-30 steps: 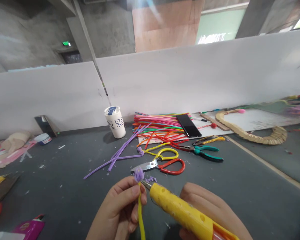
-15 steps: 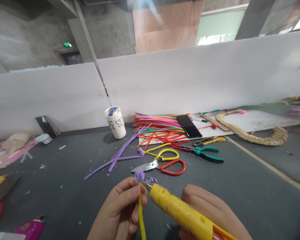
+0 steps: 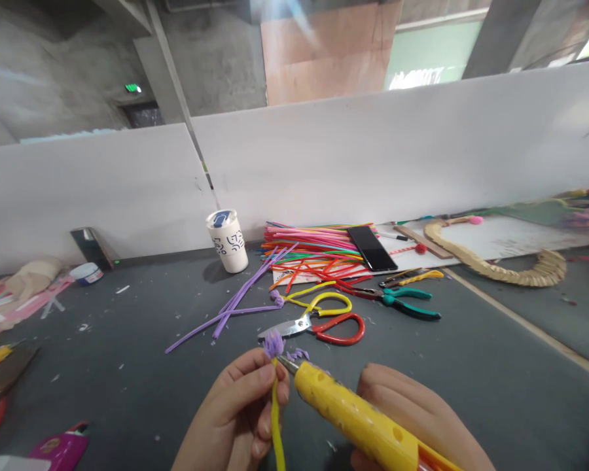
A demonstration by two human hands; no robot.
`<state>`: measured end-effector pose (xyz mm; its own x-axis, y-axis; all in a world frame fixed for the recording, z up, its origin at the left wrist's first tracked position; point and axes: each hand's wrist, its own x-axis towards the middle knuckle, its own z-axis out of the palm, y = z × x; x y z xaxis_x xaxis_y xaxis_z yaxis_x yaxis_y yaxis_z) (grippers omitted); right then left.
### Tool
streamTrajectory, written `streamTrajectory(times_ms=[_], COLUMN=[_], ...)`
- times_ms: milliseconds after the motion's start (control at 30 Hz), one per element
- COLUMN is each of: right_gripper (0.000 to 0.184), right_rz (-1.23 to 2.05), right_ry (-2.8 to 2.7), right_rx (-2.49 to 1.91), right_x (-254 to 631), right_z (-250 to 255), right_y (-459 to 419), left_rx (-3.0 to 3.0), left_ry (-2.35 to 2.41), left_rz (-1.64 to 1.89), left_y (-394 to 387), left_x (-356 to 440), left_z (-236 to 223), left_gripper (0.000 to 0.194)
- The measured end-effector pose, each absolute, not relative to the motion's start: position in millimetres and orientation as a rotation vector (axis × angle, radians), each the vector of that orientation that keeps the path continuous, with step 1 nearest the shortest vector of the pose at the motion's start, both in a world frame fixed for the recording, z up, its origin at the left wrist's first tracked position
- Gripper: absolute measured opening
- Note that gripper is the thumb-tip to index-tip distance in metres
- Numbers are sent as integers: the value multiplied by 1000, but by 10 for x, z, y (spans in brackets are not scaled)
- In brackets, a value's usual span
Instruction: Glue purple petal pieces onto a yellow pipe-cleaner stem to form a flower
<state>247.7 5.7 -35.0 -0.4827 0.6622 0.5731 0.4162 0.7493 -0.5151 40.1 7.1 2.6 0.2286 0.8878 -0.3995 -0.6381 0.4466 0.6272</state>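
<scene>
Between the thumb and fingers of my left hand (image 3: 240, 405) is a yellow pipe cleaner (image 3: 277, 428), hanging down below the grip. A fluffy purple tuft (image 3: 273, 344) tops it. My right hand (image 3: 417, 418) is wrapped round a yellow hot glue gun (image 3: 353, 409), its handle partly hidden. The gun's metal nozzle (image 3: 288, 364) meets the base of the tuft, close to my left fingertips. Just beyond lie scissors (image 3: 302, 324) with one yellow and one red handle, and some purple clippings (image 3: 298, 354).
Purple pipe cleaners (image 3: 245, 291) and a colourful bundle of them (image 3: 309, 239) lie ahead, with a black phone (image 3: 372, 248) on the bundle. A white tumbler (image 3: 227, 242) stands left of it. Green-handled pliers (image 3: 407, 304) lie to the right. A white partition (image 3: 324, 157) closes the back.
</scene>
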Motion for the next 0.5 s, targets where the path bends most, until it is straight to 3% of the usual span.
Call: streamTrajectory(times_ms=[200,500], right_gripper=[35,21], right_rz=[279,181], right_ry=[-2125,-2109], right_rx=[-778,-818], right_x=[2440,2402], right_z=[-296,-460], right_y=[87,141], left_rx=[357,335], left_ry=[765,782], left_rz=[1072,1104], left_y=[103,113], left_x=[398,356], left_z=[-43,-44], left_gripper=[26,25])
